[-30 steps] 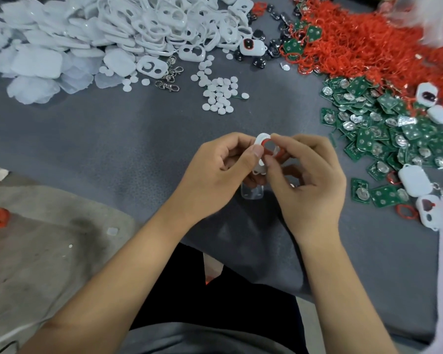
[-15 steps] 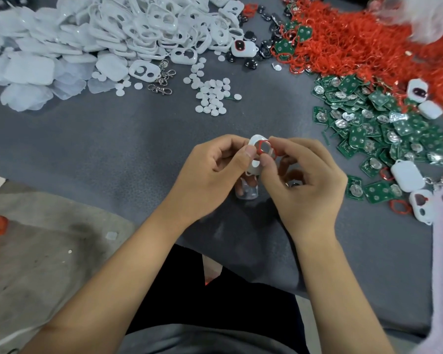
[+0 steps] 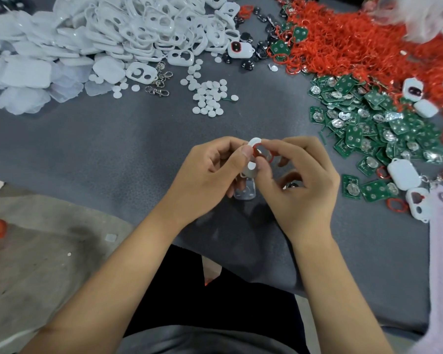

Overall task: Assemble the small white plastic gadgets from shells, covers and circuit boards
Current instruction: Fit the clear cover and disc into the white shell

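The grey worktop [image 3: 113,139] carried all the parts, and the person sat at its near edge. The heap of white shells and covers [image 3: 108,34] occupied the far left corner and was the largest group. The mass of red rings [image 3: 356,44] filled the far right corner. The green circuit boards [image 3: 384,123] lay spread along the right edge, just nearer than the red rings and touching them. Several closed white gadgets [image 3: 403,173] rested among the boards near the right edge, and one more [image 3: 239,49] lay at the far edge between the white heap and the red rings. A loose cluster of small white discs [image 3: 210,98] lay near the far middle of the worktop, with metal clasps [image 3: 159,84] just to its left.

Both hands met above the near middle of the worktop. The left hand [image 3: 210,169] had its fingers curled, its thumb pressed against the side of a white shell [image 3: 253,143]. The right hand [image 3: 302,180] was also curled, its thumb and forefinger pinching a red ring [image 3: 260,152] against the opening of that shell. A white disc [image 3: 251,165] was visible on the shell just below the ring. A clear plastic piece [image 3: 244,191] was visible beneath the hands; whether it was held or lay on the worktop could not be determined.
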{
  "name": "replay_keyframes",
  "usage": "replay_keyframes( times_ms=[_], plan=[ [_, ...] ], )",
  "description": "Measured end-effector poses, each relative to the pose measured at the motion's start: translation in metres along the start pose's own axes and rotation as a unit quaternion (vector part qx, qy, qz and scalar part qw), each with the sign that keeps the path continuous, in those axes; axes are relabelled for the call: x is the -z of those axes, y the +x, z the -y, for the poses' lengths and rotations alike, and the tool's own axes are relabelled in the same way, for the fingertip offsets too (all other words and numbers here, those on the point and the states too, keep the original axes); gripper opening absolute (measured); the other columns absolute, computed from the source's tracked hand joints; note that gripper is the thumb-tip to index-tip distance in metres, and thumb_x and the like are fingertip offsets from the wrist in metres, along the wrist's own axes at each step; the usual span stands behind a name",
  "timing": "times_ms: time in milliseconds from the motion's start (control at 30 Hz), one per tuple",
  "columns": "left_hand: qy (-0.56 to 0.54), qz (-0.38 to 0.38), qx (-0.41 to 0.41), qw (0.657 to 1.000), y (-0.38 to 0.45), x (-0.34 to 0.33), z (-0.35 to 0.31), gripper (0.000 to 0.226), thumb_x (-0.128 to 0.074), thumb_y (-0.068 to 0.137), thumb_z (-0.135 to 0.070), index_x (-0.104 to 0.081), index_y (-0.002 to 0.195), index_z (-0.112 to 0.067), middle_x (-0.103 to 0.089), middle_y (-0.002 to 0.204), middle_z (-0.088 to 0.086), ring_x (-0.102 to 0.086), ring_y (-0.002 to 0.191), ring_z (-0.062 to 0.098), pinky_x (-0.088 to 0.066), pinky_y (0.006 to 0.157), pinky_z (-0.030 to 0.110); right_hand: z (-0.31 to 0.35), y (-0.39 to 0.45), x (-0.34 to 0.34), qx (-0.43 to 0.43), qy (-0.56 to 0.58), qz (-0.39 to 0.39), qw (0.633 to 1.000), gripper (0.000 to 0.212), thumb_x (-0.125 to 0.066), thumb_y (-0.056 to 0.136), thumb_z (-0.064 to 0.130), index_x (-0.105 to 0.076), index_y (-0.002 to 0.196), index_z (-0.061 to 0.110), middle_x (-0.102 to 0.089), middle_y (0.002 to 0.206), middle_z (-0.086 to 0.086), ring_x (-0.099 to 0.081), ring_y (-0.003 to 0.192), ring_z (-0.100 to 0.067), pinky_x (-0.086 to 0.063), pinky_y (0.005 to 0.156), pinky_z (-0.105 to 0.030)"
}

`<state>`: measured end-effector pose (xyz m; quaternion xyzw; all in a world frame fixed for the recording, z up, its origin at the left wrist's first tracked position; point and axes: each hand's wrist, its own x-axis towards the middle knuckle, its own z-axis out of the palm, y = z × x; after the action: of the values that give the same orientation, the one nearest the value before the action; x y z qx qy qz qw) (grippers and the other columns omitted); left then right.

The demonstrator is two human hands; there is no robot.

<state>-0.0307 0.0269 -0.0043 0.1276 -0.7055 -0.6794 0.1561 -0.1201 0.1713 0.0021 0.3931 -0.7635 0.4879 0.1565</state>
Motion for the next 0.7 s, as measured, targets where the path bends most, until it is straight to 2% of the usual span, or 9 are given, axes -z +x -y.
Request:
replay_keyframes(
  times_ms=[133, 267, 400, 533, 700],
  plan=[
    [-0.009, 0.013, 0.000, 1.000, 0.0005, 0.0009, -0.0002, 0.026, -0.053, 0.109, -0.027, -0.075, 0.108, -0.012, -0.070, 0.076, -0.006, -0.061, 0.059, 0.010, -0.048, 0.052, 0.022, -0.0003, -0.0006, 0.0001, 0.004, 0.011, 0.001, 1.000, 0.011, -0.076, 0.092, 0.011, -0.079, 0.103, 0.009, -0.063, 0.092, -0.004, -0.062, 0.079, -0.016, -0.050, 0.066, -0.023],
    [-0.023, 0.018, 0.006, 1.000, 0.0015, 0.0011, 0.0007, 0.028, -0.053, 0.109, -0.030, -0.075, 0.107, -0.015, -0.069, 0.076, 0.002, -0.061, 0.060, 0.015, -0.048, 0.052, 0.025, -0.0004, -0.0018, 0.0000, 0.010, 0.018, -0.008, 1.000, 0.011, -0.075, 0.092, 0.010, -0.078, 0.102, 0.008, -0.062, 0.093, -0.002, -0.062, 0.077, -0.018, -0.051, 0.055, -0.032],
    [-0.026, 0.025, 0.008, 0.999, 0.0024, 0.0017, 0.0010, 0.029, -0.051, 0.110, -0.029, -0.076, 0.109, -0.014, -0.069, 0.080, 0.011, -0.060, 0.061, 0.016, -0.048, 0.052, 0.027, -0.0008, -0.0015, -0.0004, 0.009, 0.018, 0.002, 1.000, 0.012, -0.075, 0.091, 0.009, -0.078, 0.103, 0.008, -0.062, 0.094, -0.003, -0.061, 0.079, -0.017, -0.049, 0.054, -0.031],
    [-0.031, 0.028, 0.007, 0.999, 0.0020, 0.0016, 0.0000, 0.028, -0.050, 0.110, -0.026, -0.076, 0.108, -0.014, -0.069, 0.078, 0.005, -0.061, 0.061, 0.016, -0.048, 0.053, 0.024, -0.0004, -0.0011, 0.0000, 0.007, 0.016, 0.002, 1.000, 0.011, -0.074, 0.093, 0.013, -0.078, 0.103, 0.008, -0.062, 0.094, -0.003, -0.061, 0.080, -0.017, -0.048, 0.053, -0.029],
    [-0.033, 0.034, 0.010, 0.999, 0.0025, 0.0024, 0.0011, 0.029, -0.050, 0.111, -0.028, -0.075, 0.106, -0.012, -0.067, 0.081, 0.024, -0.059, 0.062, 0.023, -0.047, 0.054, 0.027, 0.0017, -0.0028, 0.0004, 0.012, 0.017, -0.014, 1.000, 0.013, -0.071, 0.094, 0.016, -0.078, 0.102, 0.008, -0.062, 0.092, -0.007, -0.061, 0.079, -0.020, -0.046, 0.049, -0.031]
  ],
)
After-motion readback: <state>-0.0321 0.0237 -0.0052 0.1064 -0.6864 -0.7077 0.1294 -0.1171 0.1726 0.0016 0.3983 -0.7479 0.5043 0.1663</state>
